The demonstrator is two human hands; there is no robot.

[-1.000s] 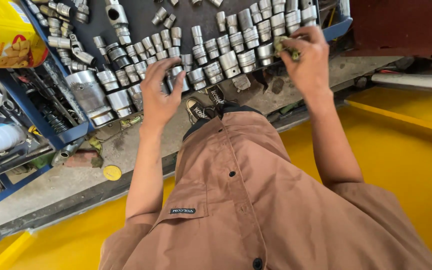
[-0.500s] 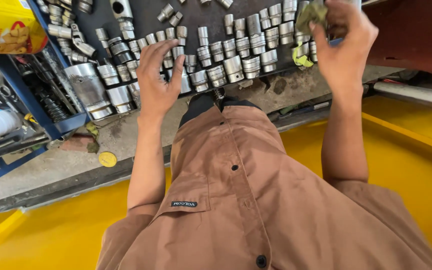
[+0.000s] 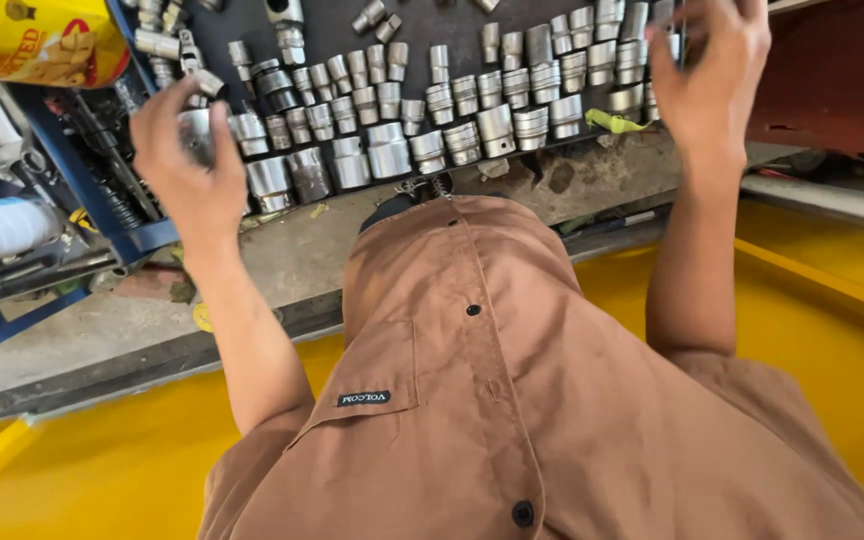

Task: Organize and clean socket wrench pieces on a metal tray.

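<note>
Steel socket (image 3: 195,130), upper left, sits clamped in our left hand (image 3: 184,165); our right hand's (image 3: 709,85) grip we cannot tell; nudging could topple neighbouring sockets (image 3: 452,110).

1. There is one view only, from a camera worn on the person's head; no second view shares the scene with it.
2. It looks steeply down along the person's own body, so the brown shirt (image 3: 512,400) fills the lower middle of the frame, very near the lens.
3. It faces forward over a dark tray of metal sockets (image 3: 432,110), which runs across the top of the frame, farther from the lens than the shirt.
4. The left hand (image 3: 187,165) shows at upper left and the right hand (image 3: 707,75) at upper right, both arms reaching away from the camera.
5. The yellow floor (image 3: 832,330) spans the lower corners.
</note>
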